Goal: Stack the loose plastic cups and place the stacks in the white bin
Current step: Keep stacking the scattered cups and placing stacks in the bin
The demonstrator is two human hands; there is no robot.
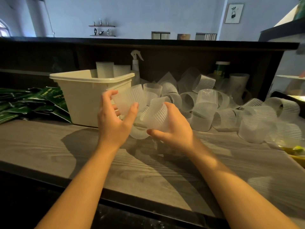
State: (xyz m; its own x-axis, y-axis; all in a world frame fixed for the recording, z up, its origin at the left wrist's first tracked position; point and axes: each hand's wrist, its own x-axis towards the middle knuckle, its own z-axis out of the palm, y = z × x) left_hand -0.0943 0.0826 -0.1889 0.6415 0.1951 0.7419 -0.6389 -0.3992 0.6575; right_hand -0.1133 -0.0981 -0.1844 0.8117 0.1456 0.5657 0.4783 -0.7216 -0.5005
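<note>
Looks like a drinks shop service counter: raised black ledge [148, 42] above a wood-grain worktop [49, 146], bulk pile of plastic cups [206, 103] below the ledge, green sachets [33, 103] far left, spray bottle [136, 63] under it.

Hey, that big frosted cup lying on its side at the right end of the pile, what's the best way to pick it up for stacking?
Grip the big frosted cup across its ribbed side wall, coming down from above with thumb and fingers on opposite sides. It lies on its side on the counter at the pile's near right edge, so the top of the wall looks exposed. Both hands are already holding cups, so free the right hand first.
</note>
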